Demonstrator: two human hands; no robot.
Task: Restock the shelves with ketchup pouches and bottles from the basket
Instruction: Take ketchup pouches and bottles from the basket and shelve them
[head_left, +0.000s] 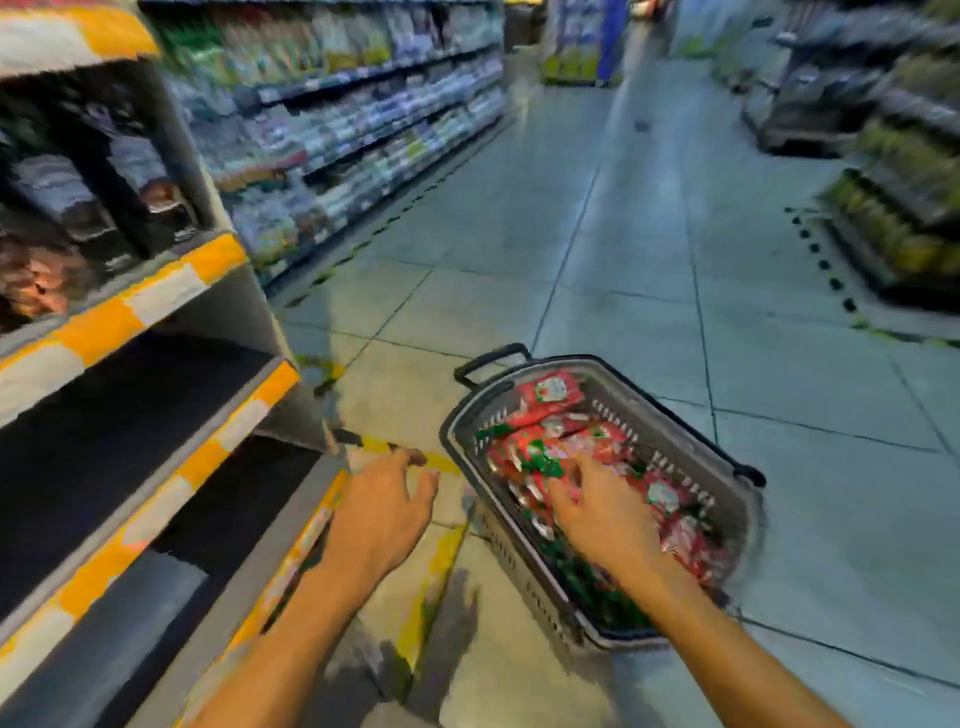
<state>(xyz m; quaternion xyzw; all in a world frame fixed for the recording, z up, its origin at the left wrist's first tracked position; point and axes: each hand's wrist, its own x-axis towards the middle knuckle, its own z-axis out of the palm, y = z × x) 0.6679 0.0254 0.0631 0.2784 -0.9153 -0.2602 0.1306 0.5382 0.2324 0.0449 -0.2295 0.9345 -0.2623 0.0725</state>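
Pale tiled floor (649, 270), yellow floor tape (441, 566) beside the near unit, blurred packets (337, 130) along the far aisle, dark packs (67, 202) up left, low displays (893, 208) at right

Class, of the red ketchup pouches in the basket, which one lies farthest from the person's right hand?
The red pouch at the basket's far end, by the black handle. The others lie under or beside the right hand.

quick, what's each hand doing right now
Left hand: open, holding nothing, above the floor.
Right hand: open, fingers spread on the ketchup pouches in the basket, no grip yet.
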